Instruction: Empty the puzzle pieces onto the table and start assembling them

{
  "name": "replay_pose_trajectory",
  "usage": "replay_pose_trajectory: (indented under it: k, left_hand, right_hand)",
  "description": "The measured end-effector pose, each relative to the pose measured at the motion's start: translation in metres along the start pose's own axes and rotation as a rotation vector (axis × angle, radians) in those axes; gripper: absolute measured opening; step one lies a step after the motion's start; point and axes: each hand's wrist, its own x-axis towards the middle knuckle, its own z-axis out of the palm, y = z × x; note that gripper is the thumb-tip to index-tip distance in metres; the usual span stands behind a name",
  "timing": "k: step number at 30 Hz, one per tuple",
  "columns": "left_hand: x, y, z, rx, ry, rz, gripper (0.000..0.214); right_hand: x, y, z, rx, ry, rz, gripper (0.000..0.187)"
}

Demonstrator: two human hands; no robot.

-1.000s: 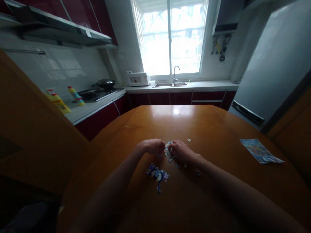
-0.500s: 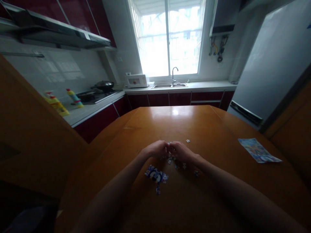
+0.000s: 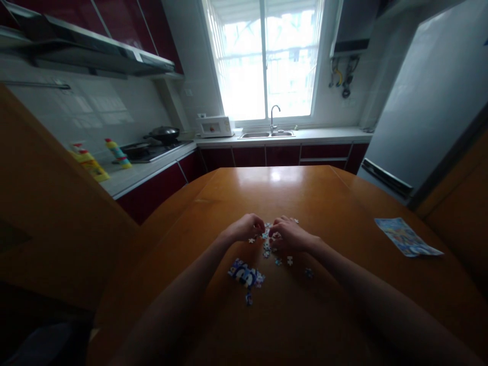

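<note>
My left hand and my right hand rest close together on the wooden table, fingers curled, fingertips nearly touching over a small heap of loose puzzle pieces. Each hand seems to pinch a piece, too small to make out. A joined blue and white patch of puzzle lies nearer to me, below the left hand. Single pieces lie scattered by the right wrist.
A printed picture sheet lies at the table's right edge. Beyond the table stand a counter with a sink, a small white appliance, a stove with a pan, yellow bottles and a grey fridge.
Both hands shifted slightly away from me and kept working over the heap. More loose pieces now show beneath them. The joined patch has not moved.
</note>
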Motion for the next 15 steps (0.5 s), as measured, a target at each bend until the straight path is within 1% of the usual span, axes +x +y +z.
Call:
replay_pose_trajectory:
  k: [2,3,5,6,11,13,15]
  left_hand:
    - [0.001,0.0,0.0,-0.023,0.019,-0.002,0.019]
    - [0.001,0.001,-0.001,-0.033,0.025,-0.005,0.019]
    - [0.0,0.002,-0.003,-0.049,0.024,-0.012,0.02]
    - [-0.001,0.002,-0.004,-0.057,0.021,-0.016,0.021]
    - [-0.004,0.0,-0.014,-0.102,-0.011,-0.021,0.025]
    - [-0.005,-0.001,-0.017,-0.125,-0.025,-0.016,0.026]
    - [-0.005,-0.003,-0.019,-0.151,-0.025,-0.014,0.028]
  right_hand:
    - [-0.001,-0.001,-0.003,0.027,-0.08,-0.014,0.009]
    - [-0.001,-0.001,-0.003,0.041,-0.097,-0.012,0.006]
    - [-0.001,0.0,-0.003,0.069,-0.102,-0.009,0.002]
    - [-0.001,0.001,-0.003,0.083,-0.095,-0.008,0.005]
    - [0.002,0.004,-0.003,0.161,-0.004,0.032,0.019]
    - [0.004,0.006,-0.003,0.252,0.065,0.055,0.022]
    - [0.007,0.007,-0.002,0.357,0.137,0.068,0.021]
